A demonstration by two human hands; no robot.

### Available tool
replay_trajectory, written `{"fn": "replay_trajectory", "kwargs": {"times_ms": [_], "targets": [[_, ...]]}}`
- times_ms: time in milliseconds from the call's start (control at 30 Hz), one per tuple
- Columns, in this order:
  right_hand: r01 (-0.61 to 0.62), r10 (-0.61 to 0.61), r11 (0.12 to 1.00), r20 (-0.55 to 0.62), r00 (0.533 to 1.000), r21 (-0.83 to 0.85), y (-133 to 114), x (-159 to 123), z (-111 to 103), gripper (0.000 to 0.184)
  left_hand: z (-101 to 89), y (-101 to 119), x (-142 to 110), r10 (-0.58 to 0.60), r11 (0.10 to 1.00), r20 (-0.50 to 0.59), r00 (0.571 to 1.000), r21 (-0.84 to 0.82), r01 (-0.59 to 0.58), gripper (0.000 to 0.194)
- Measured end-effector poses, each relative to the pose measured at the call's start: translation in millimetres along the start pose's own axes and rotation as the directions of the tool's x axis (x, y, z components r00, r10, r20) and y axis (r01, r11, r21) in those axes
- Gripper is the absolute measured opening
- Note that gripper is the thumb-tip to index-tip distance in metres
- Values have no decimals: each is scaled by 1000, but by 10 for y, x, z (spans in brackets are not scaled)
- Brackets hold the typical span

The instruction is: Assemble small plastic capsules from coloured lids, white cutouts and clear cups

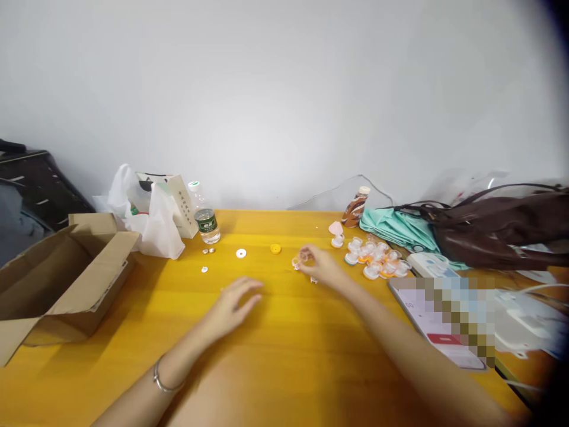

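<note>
My right hand (319, 264) reaches forward over the yellow table (284, 356), its fingers pinched on a small clear plastic piece (299, 260). Just right of it lies a cluster of several small clear-and-orange plastic pieces (377, 260). My left hand (235, 302) rests on the tabletop with its fingers apart and holds nothing; a bracelet (162, 379) circles that wrist. A yellow disc (275, 248), a white ring (240, 253) and a few tiny round bits (208, 251) lie farther out on the table.
An open cardboard box (62, 279) sits at the left edge. White plastic bags (155, 222), a water bottle (205, 216) and a brown bottle (355, 209) stand at the back. A brown handbag (498, 228), teal cloth (395, 228) and a phone (438, 323) fill the right.
</note>
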State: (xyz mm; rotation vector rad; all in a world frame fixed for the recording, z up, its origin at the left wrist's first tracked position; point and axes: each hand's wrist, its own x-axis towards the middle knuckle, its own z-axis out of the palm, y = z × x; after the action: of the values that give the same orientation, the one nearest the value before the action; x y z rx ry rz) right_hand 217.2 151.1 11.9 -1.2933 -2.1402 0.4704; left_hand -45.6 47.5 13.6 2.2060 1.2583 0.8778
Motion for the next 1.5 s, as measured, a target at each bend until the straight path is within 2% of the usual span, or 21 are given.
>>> {"fn": "replay_trajectory", "kwargs": {"times_ms": [33,100,200,300,433,567,667,733,800,900,1000,1100,1267,1400,1500], "targets": [[45,-45,999,8,999,24,-75,-26,129,24,-103,-131,32,-64,996,-83,994,56,69,27],[107,-108,994,8,994,28,-184,-68,347,25,-325,-435,75,-171,954,-248,953,199,223,29],[136,-136,990,-4,991,25,-242,-103,534,29,-601,-864,74,-300,830,-371,879,353,432,31],[142,-141,990,-21,990,25,-217,-123,596,31,-703,-1116,43,-340,800,-384,859,363,479,30],[133,-132,991,-43,990,31,-160,-148,624,31,-690,-1190,41,-351,808,-352,868,353,471,16],[92,-87,995,-122,989,38,-159,-207,607,47,-667,-1035,93,-322,835,-353,878,331,440,14],[92,-81,994,-166,983,64,-207,-343,539,41,-479,-711,127,-261,888,-316,912,293,355,18],[143,-136,987,-104,985,68,-248,-499,482,35,-231,-421,116,-196,937,-216,956,246,247,19],[176,-175,983,-23,984,54,-285,-694,426,39,59,-149,77,-57,995,-45,997,79,61,18],[212,-208,977,128,970,-22,-322,-991,351,62,423,86,8,61,998,120,991,-16,-59,17],[283,-241,953,292,925,-108,-339,-1195,295,73,610,91,-27,63,997,173,983,-58,-53,17],[306,-237,939,354,905,-155,-355,-1267,271,71,674,24,-32,46,995,173,984,-94,-30,17],[301,-221,937,368,903,-176,-388,-1255,273,68,702,34,-38,79,991,168,983,-116,-60,15],[291,-208,941,382,900,-172,-394,-1250,267,68,676,99,-57,87,992,176,980,-110,-68,16],[272,-191,949,397,898,-159,-386,-1248,254,69,596,107,-41,92,994,117,989,-65,-84,20]]}}
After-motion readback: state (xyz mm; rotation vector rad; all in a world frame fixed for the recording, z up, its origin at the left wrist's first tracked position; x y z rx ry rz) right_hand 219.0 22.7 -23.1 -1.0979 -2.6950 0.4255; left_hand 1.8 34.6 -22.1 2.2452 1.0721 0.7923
